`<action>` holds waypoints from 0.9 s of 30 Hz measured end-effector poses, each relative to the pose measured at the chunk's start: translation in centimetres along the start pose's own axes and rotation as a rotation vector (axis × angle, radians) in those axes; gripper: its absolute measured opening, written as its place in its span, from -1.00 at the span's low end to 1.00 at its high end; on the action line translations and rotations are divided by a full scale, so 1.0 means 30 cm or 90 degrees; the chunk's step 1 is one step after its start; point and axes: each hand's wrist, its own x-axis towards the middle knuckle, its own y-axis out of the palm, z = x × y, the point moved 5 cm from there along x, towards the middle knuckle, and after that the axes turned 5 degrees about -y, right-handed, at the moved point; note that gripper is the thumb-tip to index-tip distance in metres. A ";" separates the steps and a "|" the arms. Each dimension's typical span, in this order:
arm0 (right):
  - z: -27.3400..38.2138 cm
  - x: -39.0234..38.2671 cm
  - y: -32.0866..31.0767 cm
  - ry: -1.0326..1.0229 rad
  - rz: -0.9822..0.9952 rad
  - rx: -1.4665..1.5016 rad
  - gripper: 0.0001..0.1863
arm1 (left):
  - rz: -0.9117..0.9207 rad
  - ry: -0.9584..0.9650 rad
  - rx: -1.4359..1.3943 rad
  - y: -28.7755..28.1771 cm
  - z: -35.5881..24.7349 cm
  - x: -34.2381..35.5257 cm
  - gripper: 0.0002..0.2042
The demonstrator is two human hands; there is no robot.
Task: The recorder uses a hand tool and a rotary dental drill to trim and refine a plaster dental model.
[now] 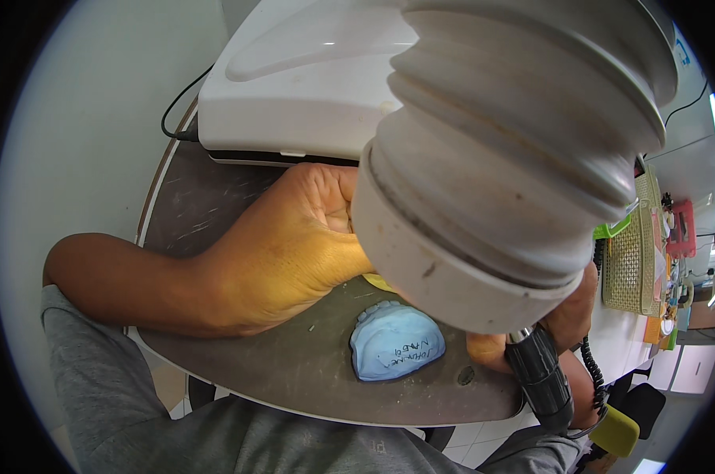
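My left hand [306, 225] reaches in from the left, and its fingers go out of sight behind a wide grey ribbed hose nozzle [468, 261]. It looks curled closed, but what it holds is hidden. A small yellow edge [379, 282] shows just below it; I cannot tell what that belongs to. On the right, my right hand [576, 312] grips a black rotary handpiece [541, 379] with a metal collar, its tip covered by the nozzle. Between my hands, nearer me, a blue dental cast [397, 344] with handwriting on it lies on the dark table [326, 383].
A white rounded machine housing [310, 118] stands at the back of the table, with a black cable [167, 110] at its left. The handpiece's coiled cord [594, 371] hangs at right. Beyond are a cream woven basket [634, 261] and a pink container [681, 229].
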 end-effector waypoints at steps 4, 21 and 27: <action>-0.003 -0.009 -0.001 0.020 -0.012 0.006 -0.57 | -0.006 0.100 -0.024 -0.010 0.025 0.003 -0.81; -0.006 -0.011 0.018 -0.030 0.020 -0.011 -0.62 | -0.007 0.002 0.021 0.000 -0.007 -0.015 -0.74; -0.013 -0.028 0.013 0.021 0.047 0.018 -0.63 | 0.041 0.172 0.016 -0.019 0.051 0.017 -0.68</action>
